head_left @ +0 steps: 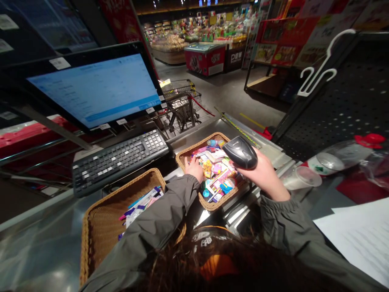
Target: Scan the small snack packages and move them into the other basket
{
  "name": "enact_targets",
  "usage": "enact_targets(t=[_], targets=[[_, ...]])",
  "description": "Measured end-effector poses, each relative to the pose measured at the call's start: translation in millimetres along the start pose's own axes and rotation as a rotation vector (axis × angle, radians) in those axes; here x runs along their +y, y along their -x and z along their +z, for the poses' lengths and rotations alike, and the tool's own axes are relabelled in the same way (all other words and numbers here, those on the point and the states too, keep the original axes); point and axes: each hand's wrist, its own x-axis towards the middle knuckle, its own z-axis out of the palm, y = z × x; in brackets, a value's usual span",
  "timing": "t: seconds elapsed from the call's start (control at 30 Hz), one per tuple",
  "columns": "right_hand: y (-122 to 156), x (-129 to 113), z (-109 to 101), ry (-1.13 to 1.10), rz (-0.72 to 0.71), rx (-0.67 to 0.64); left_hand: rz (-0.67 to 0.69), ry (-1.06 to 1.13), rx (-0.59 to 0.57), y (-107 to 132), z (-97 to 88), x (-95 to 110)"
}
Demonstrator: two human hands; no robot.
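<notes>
My right hand (263, 171) is closed round a black handheld barcode scanner (240, 152), held over the right wicker basket (194, 149). That basket is full of several small colourful packets (216, 170). My left hand (194, 167) reaches into the basket's left side and rests on the packets; its fingers are partly hidden, so I cannot say if it grips one. A second wicker basket (100, 221) sits nearer me on the left, with a few packets (141, 205) inside, partly covered by my left sleeve.
A keyboard (120, 159) and a lit monitor (97, 87) stand at the back left of the metal counter (36, 243). Plastic cups (304, 176) and white paper (361, 235) lie to the right. Shopping trolleys (182, 103) and shop shelves are beyond.
</notes>
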Motion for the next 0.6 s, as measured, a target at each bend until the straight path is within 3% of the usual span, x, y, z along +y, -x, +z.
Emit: enact_targets(t=[0.33,0.47,0.6], targets=[[1.0,-5.4,-0.2,-0.001,-0.021,0.0,-0.012,-0.029,0.053,4.2,-6.0,11.2],[4.4,-6.5,-5.1,-0.026,0.011,0.0,-0.04,0.019,0.12,3.5,-10.8,-1.5],[6.0,-7.8,-8.3,-0.025,0.001,-0.008,0.029,0.088,0.172,4.4,-19.1,-22.8]])
